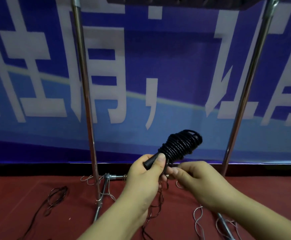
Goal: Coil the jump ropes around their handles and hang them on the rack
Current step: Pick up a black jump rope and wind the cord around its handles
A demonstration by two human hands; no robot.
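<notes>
A black jump rope (179, 144) is wound in tight turns around its handles, the bundle pointing up and to the right. My left hand (146, 172) grips the bare lower end of the handles, thumb on top. My right hand (193, 175) pinches the rope's loose end just below the coil, fingertips beside my left thumb. The metal rack (86, 94) stands right behind, its two chrome uprights framing the bundle and a dark top part at the upper edge of the view.
A blue banner with large white characters hangs behind the rack. On the red carpet lie a dark loose rope (54, 198) at the left, more dark rope under my hands, and a pale rope (198, 220) by the rack's right foot.
</notes>
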